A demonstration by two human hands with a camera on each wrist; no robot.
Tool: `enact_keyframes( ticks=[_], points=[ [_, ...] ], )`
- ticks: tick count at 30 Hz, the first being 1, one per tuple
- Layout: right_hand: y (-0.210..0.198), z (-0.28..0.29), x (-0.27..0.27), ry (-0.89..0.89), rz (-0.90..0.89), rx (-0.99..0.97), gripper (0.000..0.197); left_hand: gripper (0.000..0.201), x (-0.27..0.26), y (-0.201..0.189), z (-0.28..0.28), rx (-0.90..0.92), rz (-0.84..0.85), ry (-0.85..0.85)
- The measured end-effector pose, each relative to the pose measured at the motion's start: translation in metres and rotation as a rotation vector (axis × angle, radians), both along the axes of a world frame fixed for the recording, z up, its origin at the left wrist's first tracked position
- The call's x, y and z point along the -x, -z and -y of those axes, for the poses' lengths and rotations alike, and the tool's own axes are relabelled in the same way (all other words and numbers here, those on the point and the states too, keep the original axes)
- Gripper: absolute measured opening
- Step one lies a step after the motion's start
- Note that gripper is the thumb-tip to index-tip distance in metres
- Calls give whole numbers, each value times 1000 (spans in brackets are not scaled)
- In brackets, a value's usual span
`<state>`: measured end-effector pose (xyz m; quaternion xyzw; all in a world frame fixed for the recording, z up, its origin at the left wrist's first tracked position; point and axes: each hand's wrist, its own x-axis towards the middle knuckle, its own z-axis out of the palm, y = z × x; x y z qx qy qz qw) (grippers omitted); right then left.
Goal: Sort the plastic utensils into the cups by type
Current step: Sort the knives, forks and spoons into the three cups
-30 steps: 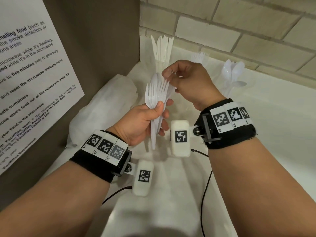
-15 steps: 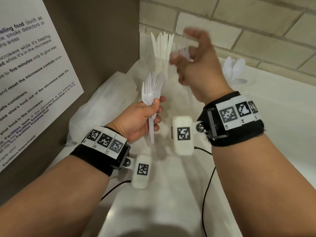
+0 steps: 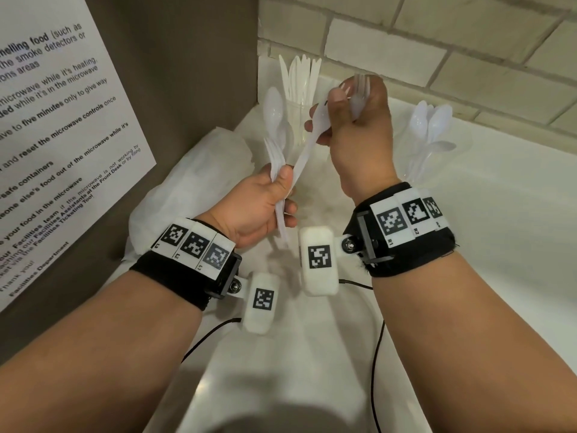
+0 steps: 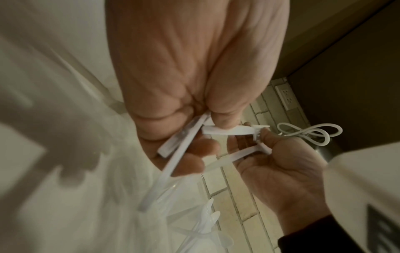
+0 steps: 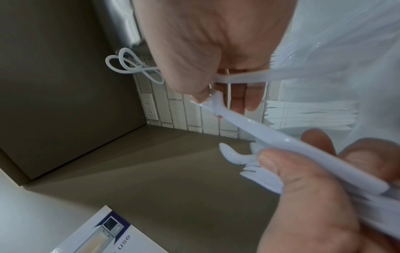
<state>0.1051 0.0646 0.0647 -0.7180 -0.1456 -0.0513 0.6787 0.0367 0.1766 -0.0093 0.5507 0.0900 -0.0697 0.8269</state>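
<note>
Left hand [image 3: 259, 201] clenched around a bundle of utensils [image 3: 278, 157], forks and a spoon fanning up. Right hand [image 3: 352, 126] pinching one utensil [image 3: 307, 151] out of that bundle, a fork [image 3: 359, 92] tucked in its fist. Far left, cup of knives [image 3: 299, 79]; far right, cup of spoons [image 3: 432, 132]. Only from the wrist views: a coiled white cable [image 5: 129, 67] and wall outlet [image 5: 149, 106].

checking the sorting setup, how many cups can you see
2. The knife cup stands at the back by the brick wall; the spoon cup stands to its right. Another may be hidden behind the right hand.
</note>
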Motion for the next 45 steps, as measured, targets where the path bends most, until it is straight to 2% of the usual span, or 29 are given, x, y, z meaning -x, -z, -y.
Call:
enact_keyframes(
  ticks=[4,6,9,12,15,17,20,22,25,28,31,33,35,37,39,40,43,45],
  points=[
    [-5,2,2,-122,-49,-9,12,20,0,0,3,-88,1,-26],
    [-5,3,4,-109,-38,-38,13,17,-1,-1,4,-125,9,-67],
    [-6,5,2,-50,2,-19,13,16,-4,1,4,-298,17,-139],
    [-3,4,1,-88,-54,232,30,26,-5,2,4,-409,-11,-149],
    [5,2,5,-100,-52,380,52,4,-5,0,5,-495,11,-96],
    [6,0,4,-94,13,391,64,9,-6,1,3,-604,40,-52],
    [2,-2,0,-89,16,330,46,19,-4,3,1,-673,56,-12],
    [1,-2,-2,-107,-17,346,37,24,-1,3,1,-647,62,-13],
    [6,-1,-1,-169,-84,453,38,22,-1,1,3,-581,82,-48],
    [8,3,2,-72,-103,405,42,28,-6,-2,2,-615,47,-104],
    [12,4,3,-91,-76,534,40,37,-8,-5,1,-615,44,-88],
    [15,4,2,-128,-76,580,26,41,-7,-8,2,-483,34,-54],
    [16,6,0,-121,-97,564,18,40,-6,-8,0,-265,-10,-46],
    [16,7,0,-125,-138,491,7,28,-6,-9,-1,-43,-40,-42],
    [17,9,0,-138,-197,398,5,26,-6,-11,1,48,-64,-85],
    [18,11,-1,-145,-231,348,9,24,-6,-13,3,41,-77,-125],
    [17,21,-14,-47,-287,234,43,15,-7,-14,6,-29,-83,-169],
    [9,32,-28,64,-236,181,44,16,-7,-12,7,-53,-82,-155]
  ],
)
